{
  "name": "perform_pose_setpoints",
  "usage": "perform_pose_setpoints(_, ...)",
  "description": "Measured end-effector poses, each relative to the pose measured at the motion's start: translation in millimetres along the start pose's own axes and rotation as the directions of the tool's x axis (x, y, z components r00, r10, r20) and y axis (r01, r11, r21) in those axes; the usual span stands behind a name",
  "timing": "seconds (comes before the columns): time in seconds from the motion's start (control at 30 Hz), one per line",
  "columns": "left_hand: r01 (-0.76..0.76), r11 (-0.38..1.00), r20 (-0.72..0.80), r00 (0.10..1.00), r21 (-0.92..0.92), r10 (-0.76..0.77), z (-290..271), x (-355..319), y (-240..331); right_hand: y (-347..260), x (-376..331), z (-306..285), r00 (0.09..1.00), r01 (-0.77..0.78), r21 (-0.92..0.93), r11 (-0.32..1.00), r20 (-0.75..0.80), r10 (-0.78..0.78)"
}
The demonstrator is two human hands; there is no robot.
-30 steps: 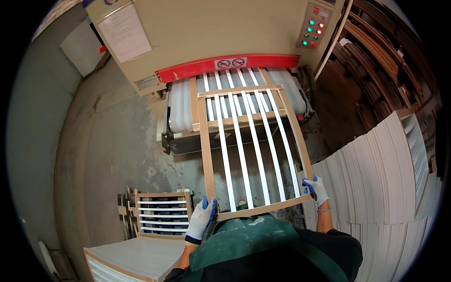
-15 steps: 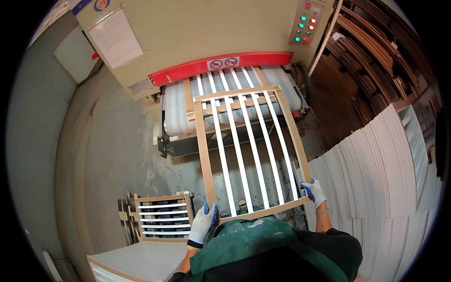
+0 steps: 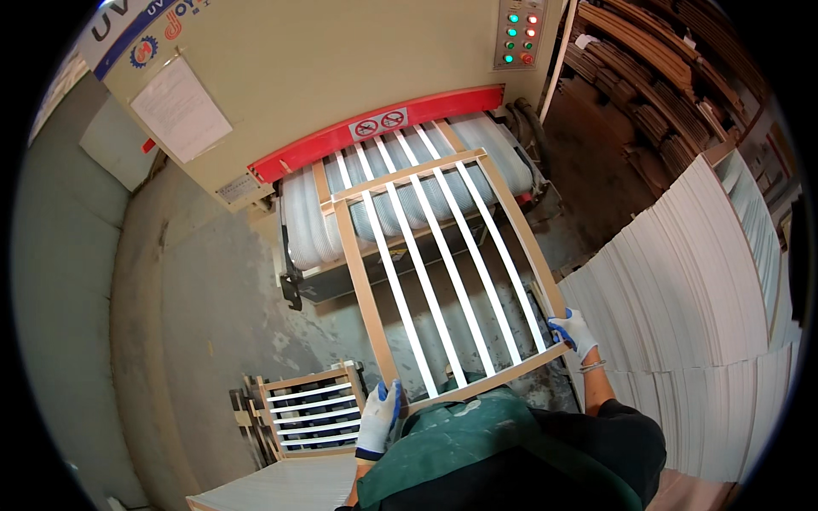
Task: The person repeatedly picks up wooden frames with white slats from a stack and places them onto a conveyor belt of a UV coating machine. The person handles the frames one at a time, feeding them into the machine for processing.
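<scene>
Head view: worker's left hand (image 3: pixel 377 421) and right hand (image 3: pixel 578 333), wide apart, clamp the near corners of the slatted frame (image 3: pixel 451 272), long axis running forward and slightly left, far end over the conveyor belt (image 3: pixel 305 245), right hand further forward.

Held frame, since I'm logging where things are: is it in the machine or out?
Out: the whole frame shows, its far end short of the red bar.

Left grip (image 3: pixel 380 415) and right grip (image 3: pixel 574 332) (gloved) curl.
</scene>
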State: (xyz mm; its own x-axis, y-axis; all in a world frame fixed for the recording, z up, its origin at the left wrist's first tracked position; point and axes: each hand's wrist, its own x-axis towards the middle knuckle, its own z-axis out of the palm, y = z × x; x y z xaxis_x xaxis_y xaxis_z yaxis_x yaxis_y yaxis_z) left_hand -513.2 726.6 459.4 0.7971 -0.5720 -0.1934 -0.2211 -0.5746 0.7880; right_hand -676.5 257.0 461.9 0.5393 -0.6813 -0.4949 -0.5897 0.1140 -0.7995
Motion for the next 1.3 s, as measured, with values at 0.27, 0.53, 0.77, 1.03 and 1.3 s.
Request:
perform_pose_setpoints(0.27,-0.067,0.971,0.064,0.997,0.229,0.054,-4,-3,6,-6,3,3,0.999,-0.037,-0.066,0.997,-0.015,0.036)
perform_pose_setpoints(0.53,-0.243,0.920,-0.062,0.960,0.308,0.274,-8,22,14,-11,31,5,0.987,0.077,-0.341,0.937,-0.109,-0.121)
perform_pose_setpoints(0.77,-0.309,0.872,-0.131,0.915,0.379,0.381,-18,49,9,-34,33,25,0.837,0.348,-0.643,0.682,-0.115,-0.535)
perform_pose_setpoints(1.03,-0.306,0.912,-0.092,0.935,0.272,0.341,-28,83,-5,-62,64,32,0.868,0.310,-0.727,0.613,-0.047,-0.495)
perform_pose_setpoints(1.3,-0.299,0.953,-0.177,0.937,0.043,0.301,-34,89,0,-80,103,49,0.864,0.317,-0.725,0.611,-0.045,-0.502)
